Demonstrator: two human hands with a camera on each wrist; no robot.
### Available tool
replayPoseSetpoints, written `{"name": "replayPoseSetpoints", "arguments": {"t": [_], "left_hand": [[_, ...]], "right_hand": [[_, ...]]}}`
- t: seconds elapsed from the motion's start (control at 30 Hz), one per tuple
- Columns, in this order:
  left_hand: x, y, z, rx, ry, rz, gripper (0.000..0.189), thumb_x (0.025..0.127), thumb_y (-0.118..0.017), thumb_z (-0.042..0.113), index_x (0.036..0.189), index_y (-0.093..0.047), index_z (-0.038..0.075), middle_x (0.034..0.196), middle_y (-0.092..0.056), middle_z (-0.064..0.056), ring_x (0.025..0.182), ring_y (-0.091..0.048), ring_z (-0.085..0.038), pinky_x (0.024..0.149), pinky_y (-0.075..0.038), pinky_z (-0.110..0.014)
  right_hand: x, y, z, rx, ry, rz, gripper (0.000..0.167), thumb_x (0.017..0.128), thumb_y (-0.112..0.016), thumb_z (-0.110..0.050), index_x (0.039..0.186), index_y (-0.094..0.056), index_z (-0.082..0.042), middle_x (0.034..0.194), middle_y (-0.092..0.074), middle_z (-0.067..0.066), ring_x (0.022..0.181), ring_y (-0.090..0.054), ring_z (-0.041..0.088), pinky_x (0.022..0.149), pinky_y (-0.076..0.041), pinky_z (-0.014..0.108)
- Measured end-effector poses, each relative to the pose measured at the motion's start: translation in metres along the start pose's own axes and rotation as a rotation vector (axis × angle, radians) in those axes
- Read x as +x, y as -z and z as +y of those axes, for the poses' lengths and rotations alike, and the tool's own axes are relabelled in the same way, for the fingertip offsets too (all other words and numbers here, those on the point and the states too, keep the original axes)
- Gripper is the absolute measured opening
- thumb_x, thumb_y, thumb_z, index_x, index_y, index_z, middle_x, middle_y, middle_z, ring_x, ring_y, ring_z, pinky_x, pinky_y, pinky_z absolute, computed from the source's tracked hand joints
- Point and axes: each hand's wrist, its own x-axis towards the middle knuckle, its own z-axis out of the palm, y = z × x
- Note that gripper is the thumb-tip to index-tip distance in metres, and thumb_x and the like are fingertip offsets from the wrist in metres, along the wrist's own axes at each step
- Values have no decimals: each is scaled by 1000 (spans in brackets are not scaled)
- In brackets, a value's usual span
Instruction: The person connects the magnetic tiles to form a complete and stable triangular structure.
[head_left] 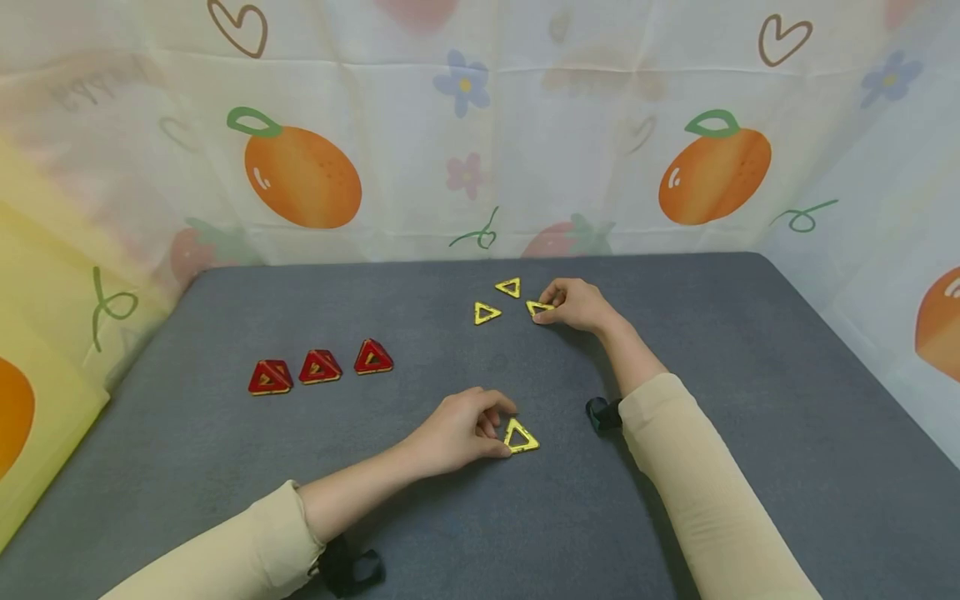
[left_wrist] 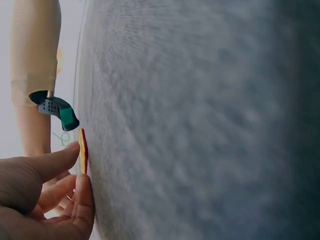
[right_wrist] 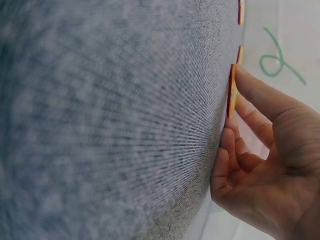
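My left hand (head_left: 459, 429) pinches a flat yellow triangular tile (head_left: 526, 436) with an open middle, which lies near the front of the table. In the left wrist view, thumb and finger are at the edges of that tile (left_wrist: 83, 152), whose other face looks red. Farther back, my right hand (head_left: 579, 303) holds a second yellow triangle (head_left: 538, 303) between thumb and fingers. Its thin edge (right_wrist: 231, 92) appears in the right wrist view. Beside that hand lie two more yellow triangles, one farther back (head_left: 517, 287) and one to the left (head_left: 477, 314).
On the left, three red pyramids, a left one (head_left: 258, 377), a middle one (head_left: 311, 367) and a right one (head_left: 363, 358), stand in a slanting row on the grey tabletop (head_left: 187, 467). A fruit-printed curtain (head_left: 525, 150) hangs behind the table. Both wrists carry black camera mounts.
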Motion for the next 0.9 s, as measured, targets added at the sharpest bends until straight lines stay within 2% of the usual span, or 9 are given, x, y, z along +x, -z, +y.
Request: {"name": "replayPoseSetpoints", "arguments": {"t": [0.67,0.9], "left_hand": [[-1,1,-2,-7,-3,-4,34,79,-83,10,110,-71,5,89,-61,-7,71,-53,1,65,-48,-14],[-1,1,-2,-11,1,-11,34,79,-82,10,111,-71,5,90,-61,-7,71,-53,1,65,-48,-14]], "right_hand": [[2,0,1,-2,-4,6,41,88,-75,-29,122,-62,-8,127,-57,19,116,-54,36,94,-48,48],[2,1,2,6,-5,22,41,86,-77,-28,119,-63,-9,125,-58,18,112,-55,35,88,-49,44]]}}
